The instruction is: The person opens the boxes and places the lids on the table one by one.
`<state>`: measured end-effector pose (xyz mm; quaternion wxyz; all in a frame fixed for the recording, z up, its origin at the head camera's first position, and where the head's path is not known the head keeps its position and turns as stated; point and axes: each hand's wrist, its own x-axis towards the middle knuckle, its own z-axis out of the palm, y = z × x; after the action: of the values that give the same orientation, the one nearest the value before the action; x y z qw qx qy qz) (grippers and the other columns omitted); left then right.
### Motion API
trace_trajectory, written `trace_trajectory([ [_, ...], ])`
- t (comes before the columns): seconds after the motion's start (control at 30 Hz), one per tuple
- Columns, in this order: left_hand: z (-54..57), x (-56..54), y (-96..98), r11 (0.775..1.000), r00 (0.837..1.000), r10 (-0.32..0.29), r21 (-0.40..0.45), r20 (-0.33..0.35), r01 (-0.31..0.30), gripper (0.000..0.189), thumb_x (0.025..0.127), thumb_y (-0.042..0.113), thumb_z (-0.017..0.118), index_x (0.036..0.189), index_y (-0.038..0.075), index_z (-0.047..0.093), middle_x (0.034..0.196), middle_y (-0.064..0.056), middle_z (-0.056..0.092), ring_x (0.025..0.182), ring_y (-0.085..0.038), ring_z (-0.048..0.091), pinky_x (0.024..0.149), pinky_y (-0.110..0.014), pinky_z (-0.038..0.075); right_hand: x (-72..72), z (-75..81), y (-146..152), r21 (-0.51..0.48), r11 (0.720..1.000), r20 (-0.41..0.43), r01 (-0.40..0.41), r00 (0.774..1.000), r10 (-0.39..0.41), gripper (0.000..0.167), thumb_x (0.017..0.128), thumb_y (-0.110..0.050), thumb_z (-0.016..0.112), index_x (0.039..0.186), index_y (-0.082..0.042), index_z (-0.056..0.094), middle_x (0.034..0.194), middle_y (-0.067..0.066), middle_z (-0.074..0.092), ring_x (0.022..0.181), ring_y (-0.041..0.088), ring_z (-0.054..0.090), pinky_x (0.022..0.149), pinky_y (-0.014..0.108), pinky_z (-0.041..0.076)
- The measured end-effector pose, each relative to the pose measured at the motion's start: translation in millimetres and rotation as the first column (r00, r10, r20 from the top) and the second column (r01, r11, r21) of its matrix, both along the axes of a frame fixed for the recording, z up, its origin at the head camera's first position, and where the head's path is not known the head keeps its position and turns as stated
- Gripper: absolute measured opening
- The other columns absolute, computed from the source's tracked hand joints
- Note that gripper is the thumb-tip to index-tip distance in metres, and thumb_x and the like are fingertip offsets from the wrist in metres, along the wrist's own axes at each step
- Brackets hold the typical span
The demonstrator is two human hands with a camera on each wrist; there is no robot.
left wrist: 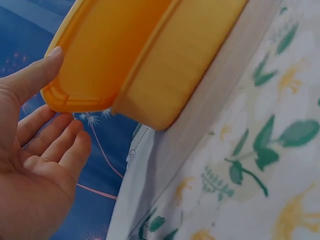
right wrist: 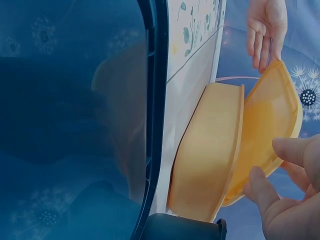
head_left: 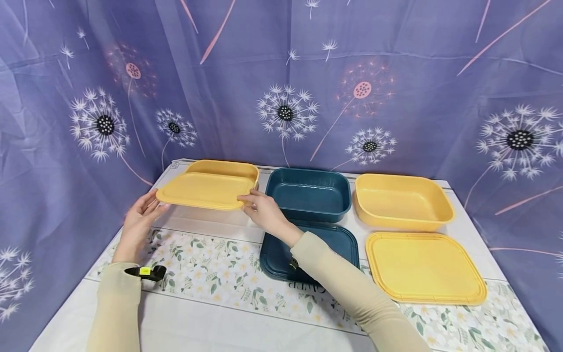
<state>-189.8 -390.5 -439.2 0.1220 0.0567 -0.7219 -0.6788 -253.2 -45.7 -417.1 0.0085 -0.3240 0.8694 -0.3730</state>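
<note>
A yellow rectangular lid (head_left: 204, 190) is held at a tilt over the left yellow box (head_left: 228, 168) and hides much of its opening. My left hand (head_left: 138, 222) pinches the lid's left corner, thumb on one face and fingertips behind the edge, as the left wrist view shows. At the lid's front right corner, my right hand (head_left: 267, 212) grips the edge between thumb and fingers. In the right wrist view the lid (right wrist: 262, 125) slants away from the rim of the box (right wrist: 207, 150).
An open dark blue box (head_left: 308, 195) stands in the middle, its blue lid (head_left: 272, 259) lying in front under my right forearm. To the right is another open yellow box (head_left: 402, 200), with its yellow lid (head_left: 424, 269) before it. A purple curtain (head_left: 228, 88) hangs behind the table.
</note>
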Motion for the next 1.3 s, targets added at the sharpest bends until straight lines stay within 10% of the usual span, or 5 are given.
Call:
trace_trajectory([
  [0.77, 23.7, 2.4, 11.0, 0.984, 0.978, 0.15, 0.116, -0.143, -0.134, 0.062, 0.091, -0.001, 0.074, 0.147, 0.003, 0.05, 0.138, -0.001, 0.06, 0.123, -0.005, 0.058, 0.093, -0.011, 0.047, 12.2, 5.5, 5, -0.102, 0.995, 0.052, -0.014, 0.998, 0.019, 0.034, 0.104, -0.02, 0.059, 0.138, -0.015, 0.064, 0.146, 0.011, 0.055, 0.142, 0.023, 0.042, 0.097, 0.029, 0.053],
  [1.3, 38.1, 2.7, 21.0, 0.946, 0.935, 0.252, 0.269, -0.249, -0.183, 0.047, 0.088, -0.012, 0.07, 0.133, -0.003, 0.063, 0.118, -0.001, 0.07, 0.108, -0.009, 0.067, 0.088, -0.015, 0.052, 15.4, 9.5, 10, -0.144, 0.989, 0.04, -0.024, 0.999, 0.03, 0.036, 0.106, -0.024, 0.057, 0.14, -0.016, 0.062, 0.133, 0.004, 0.066, 0.116, 0.021, 0.065, 0.088, 0.032, 0.056],
])
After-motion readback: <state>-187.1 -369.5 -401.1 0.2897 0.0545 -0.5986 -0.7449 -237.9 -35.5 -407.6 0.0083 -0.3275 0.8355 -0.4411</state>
